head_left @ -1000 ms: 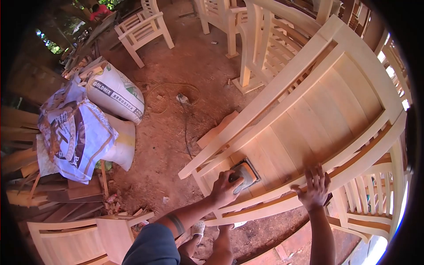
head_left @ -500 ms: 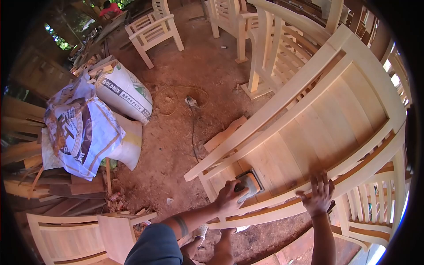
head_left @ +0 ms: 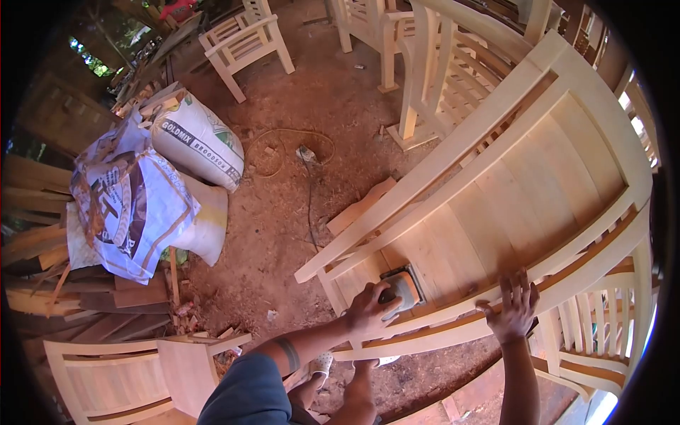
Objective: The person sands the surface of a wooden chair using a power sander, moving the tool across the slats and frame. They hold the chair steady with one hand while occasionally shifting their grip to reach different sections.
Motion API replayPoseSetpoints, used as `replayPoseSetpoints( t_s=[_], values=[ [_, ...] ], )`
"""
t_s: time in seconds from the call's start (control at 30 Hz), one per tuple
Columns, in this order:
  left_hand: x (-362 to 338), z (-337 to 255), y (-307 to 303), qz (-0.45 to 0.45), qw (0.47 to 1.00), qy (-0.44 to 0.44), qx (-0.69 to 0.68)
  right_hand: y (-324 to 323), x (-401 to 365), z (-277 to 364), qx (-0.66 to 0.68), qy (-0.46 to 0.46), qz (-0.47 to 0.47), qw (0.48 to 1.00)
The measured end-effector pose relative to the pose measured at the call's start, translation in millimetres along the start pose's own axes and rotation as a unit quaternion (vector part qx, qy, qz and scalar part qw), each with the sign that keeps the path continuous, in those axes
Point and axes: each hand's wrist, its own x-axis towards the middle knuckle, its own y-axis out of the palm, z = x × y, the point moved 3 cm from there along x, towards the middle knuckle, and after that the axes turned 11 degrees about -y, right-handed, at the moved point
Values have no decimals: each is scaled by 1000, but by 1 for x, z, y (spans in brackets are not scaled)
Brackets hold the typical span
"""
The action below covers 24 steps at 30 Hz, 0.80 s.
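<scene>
My left hand (head_left: pixel 368 309) is wrapped round an orange and grey power sander (head_left: pixel 402 291). The sander lies on the slatted panel of a large pale wooden frame (head_left: pixel 464 230), near the panel's lower left end. Further right, my right hand (head_left: pixel 513 309) rests palm down with its fingers spread over the curved near rail of that frame. It holds nothing. Part of the sander is hidden under my left hand.
Wooden armchairs (head_left: pixel 244 49) and a slatted bench (head_left: pixel 453 78) stand beyond. Stuffed sacks (head_left: pixel 198 145) and stacked boards (head_left: pixel 106 304) are at left. A cord (head_left: pixel 309 212) crosses the dirt floor. Another wooden piece (head_left: pixel 117 382) is at lower left. A person in red (head_left: pixel 177 9) is far back.
The view has shifted slightly. The sander and my left hand have stayed at nearly the same spot on the panel, and my right hand remains on the rail.
</scene>
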Motion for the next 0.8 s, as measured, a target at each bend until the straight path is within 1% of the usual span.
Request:
replayPoseSetpoints(
  t_s=[0.03, 0.13, 0.17, 0.2, 0.3, 0.37, 0.4, 0.47, 0.57, 0.67, 0.73, 0.8],
  values=[
    [-2, -7, 0, 2, 1000, 23, 1, 0, -2, -1, 0, -1, 1, 1000],
    [7, -19, 6, 7, 1000, 18, -23, -3, 1, 0, 3, 1, 0, 1000],
    [12, -21, 8, -12, 1000, 8, -25, -2, 3, 2, -2, -2, -6, 1000],
    [20, -21, 6, -56, 996, -13, -66, 0, 3, 2, -7, -4, -8, 1000],
    [26, 0, 6, -63, 994, -75, -46, -1, 0, 0, -11, -6, 3, 1000],
    [14, 14, 7, -42, 989, -128, -55, -3, 1, 0, -6, -7, 2, 1000],
    [3, 19, 11, -31, 989, -131, -57, -3, 2, 0, -8, -14, -11, 1000],
    [-8, 14, 12, -1, 994, -106, -13, -4, 4, -1, -14, -17, -14, 1000],
    [-7, -2, 15, 0, 998, -49, -29, -4, 3, -1, -21, -24, -15, 999],
    [13, -3, 13, -26, 997, -52, -46, -2, 3, -1, -35, -20, -9, 999],
    [25, 7, 9, -34, 991, -114, -55, -4, 4, -1, -36, -22, -10, 999],
    [26, 20, 3, -52, 991, -116, -40, -4, 4, -1, -36, -22, -9, 999]
  ],
)
